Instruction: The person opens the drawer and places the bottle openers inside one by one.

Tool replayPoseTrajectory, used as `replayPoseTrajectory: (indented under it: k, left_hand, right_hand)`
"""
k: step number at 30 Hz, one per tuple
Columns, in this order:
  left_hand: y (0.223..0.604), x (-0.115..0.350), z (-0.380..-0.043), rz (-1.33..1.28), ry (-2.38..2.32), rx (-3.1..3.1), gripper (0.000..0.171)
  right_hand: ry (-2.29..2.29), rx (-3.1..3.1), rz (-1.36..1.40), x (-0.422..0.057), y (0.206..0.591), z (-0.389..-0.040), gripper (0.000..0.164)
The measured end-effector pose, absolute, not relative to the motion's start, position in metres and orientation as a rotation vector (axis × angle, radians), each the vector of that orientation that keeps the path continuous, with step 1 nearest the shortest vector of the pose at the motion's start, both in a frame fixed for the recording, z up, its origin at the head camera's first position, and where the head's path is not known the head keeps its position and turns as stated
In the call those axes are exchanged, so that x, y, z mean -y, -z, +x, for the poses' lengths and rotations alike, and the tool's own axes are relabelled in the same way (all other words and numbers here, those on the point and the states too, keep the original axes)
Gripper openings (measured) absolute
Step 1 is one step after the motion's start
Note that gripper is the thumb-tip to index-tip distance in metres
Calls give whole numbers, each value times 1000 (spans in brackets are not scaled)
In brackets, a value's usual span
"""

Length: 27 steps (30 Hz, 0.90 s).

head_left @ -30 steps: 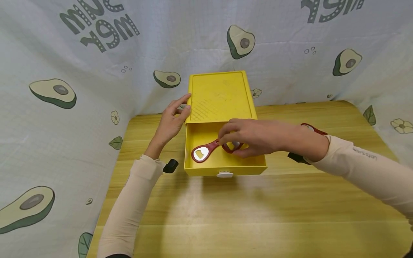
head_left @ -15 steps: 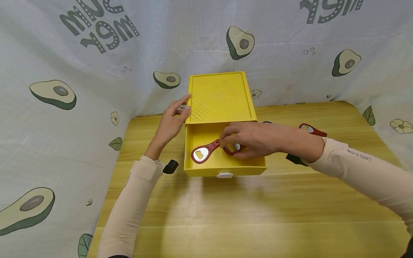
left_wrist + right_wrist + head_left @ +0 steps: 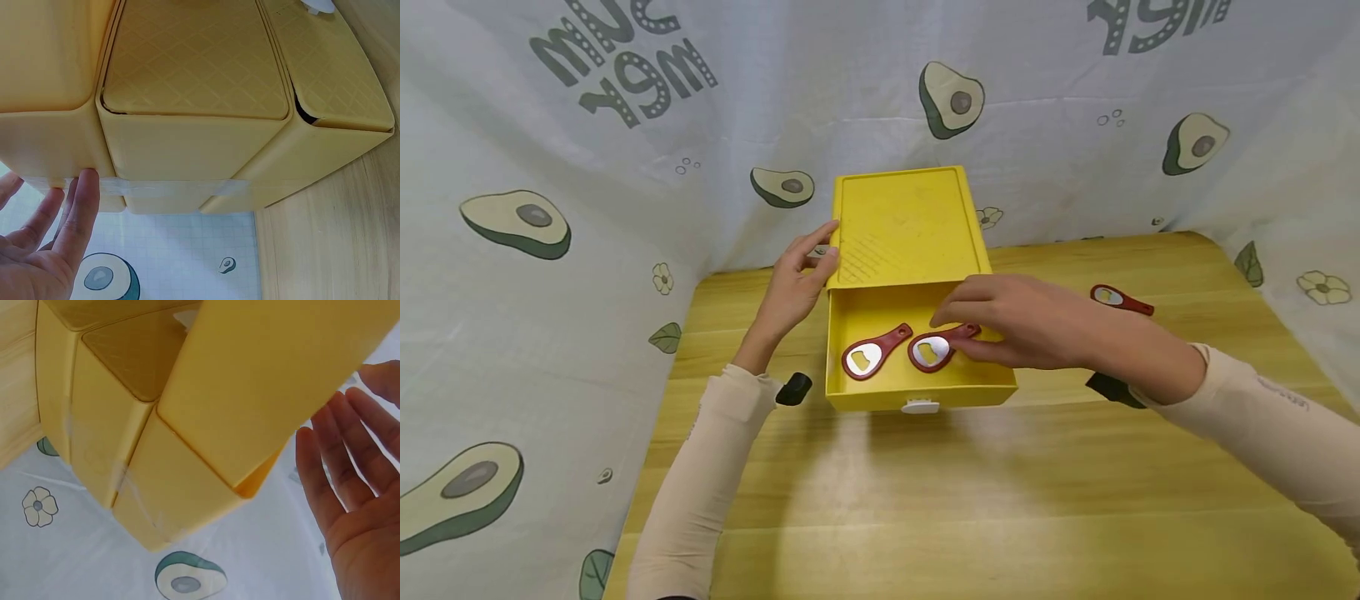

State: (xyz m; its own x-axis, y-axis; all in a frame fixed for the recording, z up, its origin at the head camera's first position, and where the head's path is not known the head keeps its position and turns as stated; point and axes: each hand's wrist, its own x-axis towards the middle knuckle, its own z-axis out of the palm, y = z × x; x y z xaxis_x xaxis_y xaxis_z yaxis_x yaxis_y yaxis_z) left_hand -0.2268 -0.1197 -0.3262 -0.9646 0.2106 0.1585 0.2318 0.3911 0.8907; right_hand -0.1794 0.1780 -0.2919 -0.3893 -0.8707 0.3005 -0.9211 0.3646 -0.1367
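Observation:
A yellow drawer cabinet (image 3: 910,221) stands on the table with its top drawer (image 3: 921,398) pulled out. Inside lie two red bottle openers with silvery heads, the left opener (image 3: 865,358) and the right opener (image 3: 931,350), side by side. My right hand (image 3: 1022,321) hovers over the drawer's right side, its fingers extended and loose. It partly covers the right opener's handle; whether a fingertip touches it I cannot tell. In the right wrist view, nothing shows in this hand (image 3: 362,531). My left hand (image 3: 793,283) rests its straight fingertips against the cabinet's left side, as the left wrist view also shows.
Another red bottle opener (image 3: 1120,300) lies on the wooden table (image 3: 925,517) to the right of the cabinet. The drawer has a white handle (image 3: 921,407). In the left wrist view, clear tape (image 3: 169,187) runs across the stacked drawer units. A curtain (image 3: 865,83) printed with avocados hangs behind.
My right hand has let go of the right bottle opener, which now lies flat in the drawer, and has drawn back slightly to the right. The left hand has stayed at the cabinet's side.

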Motion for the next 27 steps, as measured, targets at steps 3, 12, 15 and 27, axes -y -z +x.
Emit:
replayPoseTrajectory:
  k: [3,12,15,27]
  left_hand:
    - [326,121,-226,-412,1676,2599,48]
    - [326,119,-225,-408,1675,2595,48]
    - [327,118,-226,-419,1675,2593,48]
    - [326,119,-226,-420,1684,2580,48]
  right_hand:
    - [-460,2400,1570,-185,291,-171,21]
    - [-519,2212,1410,-191,291,-138,44]
    - [-495,2144,1364,-190,293,-124,42]
    - [-580,2185,1354,-179,323,-79,34]
